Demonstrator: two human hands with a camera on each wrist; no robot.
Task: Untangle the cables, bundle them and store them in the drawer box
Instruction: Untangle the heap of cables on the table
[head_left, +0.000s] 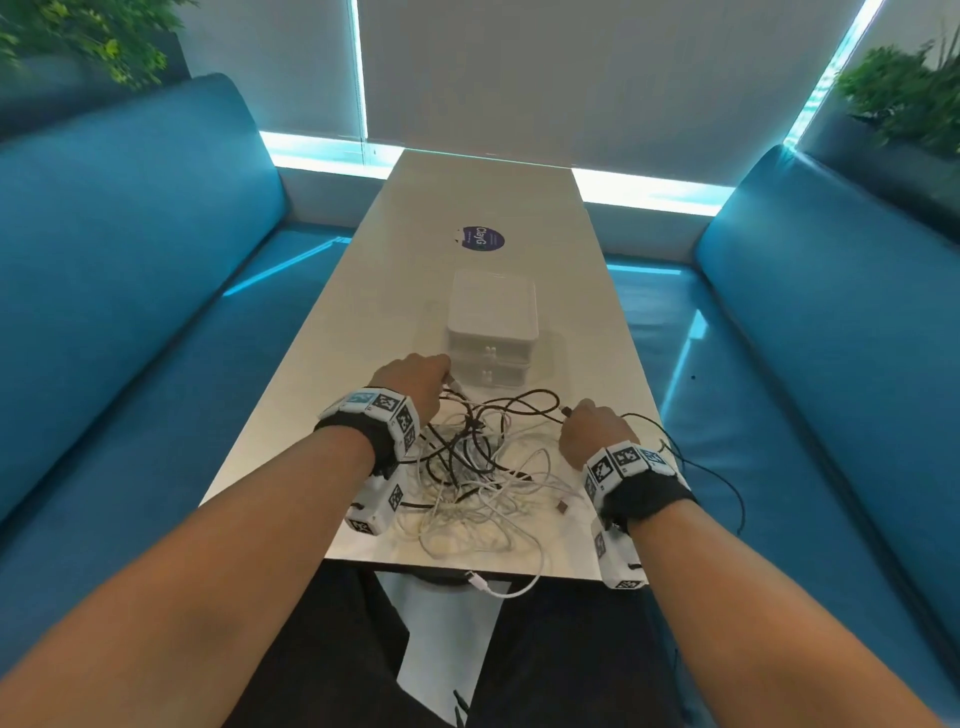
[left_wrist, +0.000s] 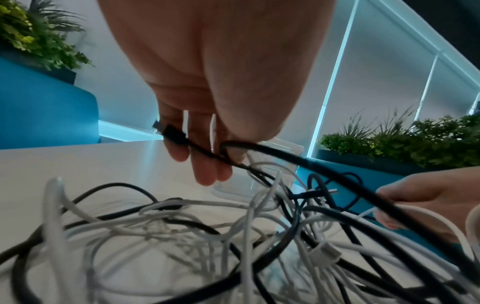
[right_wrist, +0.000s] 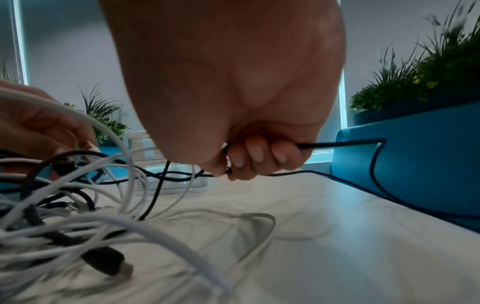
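One tangle of black and white cables (head_left: 467, 467), counter (head_left: 519, 208) near edge. One two-drawer box (head_left: 491, 332). Left hand (left_wrist: 207, 115) pinches black plug (left_wrist: 172, 134), seen only from left wrist; right hand (right_wrist: 249, 156) fists black cable (right_wrist: 337, 144).

In the head view both hands' fingertips are hidden behind their knuckles. The cable tangle (head_left: 467, 467) is too knotted to count strands. The drawer box (head_left: 491, 332) hides its contents. Right-wrist foreground cables blur.
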